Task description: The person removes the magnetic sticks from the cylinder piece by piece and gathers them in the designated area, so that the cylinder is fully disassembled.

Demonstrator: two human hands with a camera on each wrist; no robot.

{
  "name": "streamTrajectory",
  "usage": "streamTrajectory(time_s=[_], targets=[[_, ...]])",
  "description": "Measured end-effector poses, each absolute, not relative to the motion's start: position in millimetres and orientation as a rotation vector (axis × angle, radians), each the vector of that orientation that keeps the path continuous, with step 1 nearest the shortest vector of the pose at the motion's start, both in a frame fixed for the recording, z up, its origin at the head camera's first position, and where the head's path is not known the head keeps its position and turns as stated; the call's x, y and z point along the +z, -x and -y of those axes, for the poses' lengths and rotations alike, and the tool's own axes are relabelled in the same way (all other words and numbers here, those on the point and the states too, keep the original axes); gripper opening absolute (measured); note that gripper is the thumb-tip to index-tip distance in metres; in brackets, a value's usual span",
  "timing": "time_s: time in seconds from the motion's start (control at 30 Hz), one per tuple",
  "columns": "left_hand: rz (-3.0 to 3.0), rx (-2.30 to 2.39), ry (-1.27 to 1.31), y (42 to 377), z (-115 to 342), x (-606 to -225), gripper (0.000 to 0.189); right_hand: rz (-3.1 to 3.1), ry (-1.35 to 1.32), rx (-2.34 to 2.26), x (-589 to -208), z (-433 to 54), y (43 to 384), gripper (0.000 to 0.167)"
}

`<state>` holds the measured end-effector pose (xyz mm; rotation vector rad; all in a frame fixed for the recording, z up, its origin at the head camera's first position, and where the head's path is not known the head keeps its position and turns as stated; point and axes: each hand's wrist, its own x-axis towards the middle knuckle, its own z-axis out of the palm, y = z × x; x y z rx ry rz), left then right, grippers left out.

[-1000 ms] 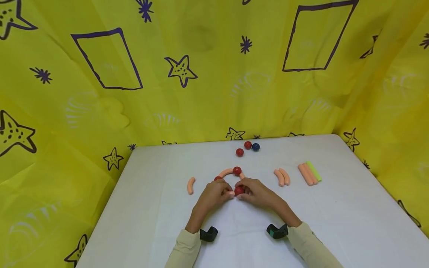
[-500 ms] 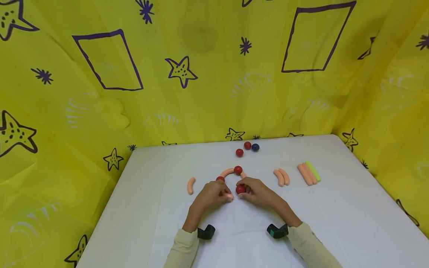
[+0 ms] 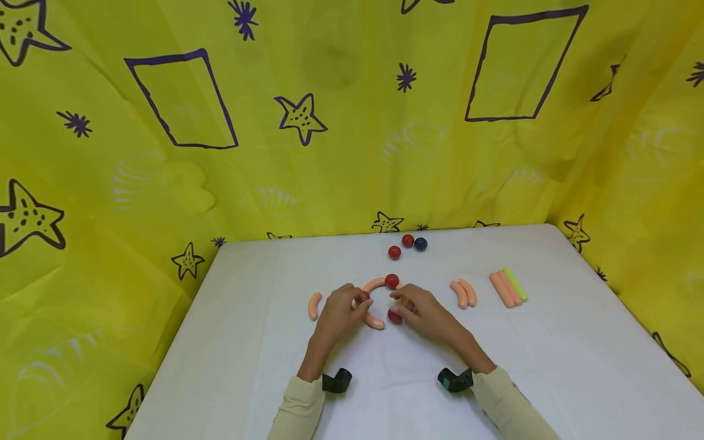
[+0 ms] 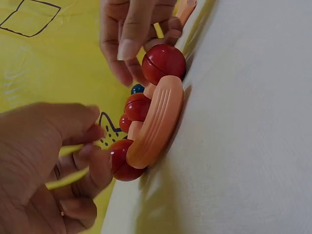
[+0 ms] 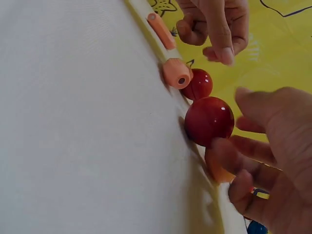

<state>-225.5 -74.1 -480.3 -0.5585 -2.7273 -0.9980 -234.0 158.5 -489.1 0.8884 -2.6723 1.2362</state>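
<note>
The left hand (image 3: 337,315) has its thumb and finger slightly apart at the left ball (image 4: 124,165), a red one; a fingertip seems to meet it, and nothing is gripped. The right hand (image 3: 431,316) spreads loosely bent fingers about the right ball (image 5: 209,119), also red; one finger crosses in front of it, but whether they touch I cannot tell. Between the hands, on the person's side, the near stick (image 3: 374,322), orange and curved, runs from the left ball and ends just short of the right ball. Ahead of the hands, the far stick (image 3: 374,284) bends from the left ball to the far ball (image 3: 392,281). The right hand partly covers the right stick (image 5: 215,166). Past the far ball, which stands in the way, are two red balls (image 3: 394,252) and a blue ball (image 3: 420,244). A lone curved stick (image 3: 314,306) lies just outside the left hand. Well outside the right hand come a curved pair (image 3: 468,293), two straight orange sticks (image 3: 502,289) and, against them, a green stick (image 3: 516,285). Yellow cloth (image 3: 352,165) rises behind the white table (image 3: 242,366).
</note>
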Motion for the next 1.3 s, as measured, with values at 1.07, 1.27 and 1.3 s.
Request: streamTrajectory(time_s=[1.07, 1.27, 1.3], targets=[[2.871, -1.133, 0.008, 216, 65, -482, 0.028, 3.043, -0.648, 0.691, -467, -158, 252, 0.021], [2.872, -1.094, -0.024, 216, 63, -481, 0.028, 3.099, -0.735, 0.686, -460, -163, 233, 0.019], [2.875, -1.098, -0.022, 215, 63, -481, 0.029, 3.096, -0.759, 0.689, -460, -164, 230, 0.019]])
